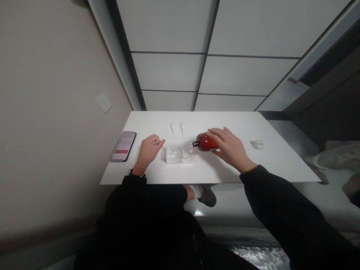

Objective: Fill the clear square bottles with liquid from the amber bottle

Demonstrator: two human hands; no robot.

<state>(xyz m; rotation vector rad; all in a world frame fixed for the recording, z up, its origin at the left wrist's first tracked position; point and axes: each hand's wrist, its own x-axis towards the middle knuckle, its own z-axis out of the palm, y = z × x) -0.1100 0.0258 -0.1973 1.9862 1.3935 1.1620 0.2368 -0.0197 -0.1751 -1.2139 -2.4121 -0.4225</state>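
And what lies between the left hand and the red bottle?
In the head view, the clear two-section box lies between the left hand and the red bottle, whose neck points toward the box's right section.

Indoors, kind of place unclear: white table (202, 173), wall socket (104, 102), pale panels (171, 71)

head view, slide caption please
Right hand holds a red bottle tilted toward a clear container.

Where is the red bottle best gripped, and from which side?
Probably the wide, rounded body of the red bottle, from the right, as the right hand holds it: the bottle is tipped, its narrow dark neck pointing left toward the clear box.
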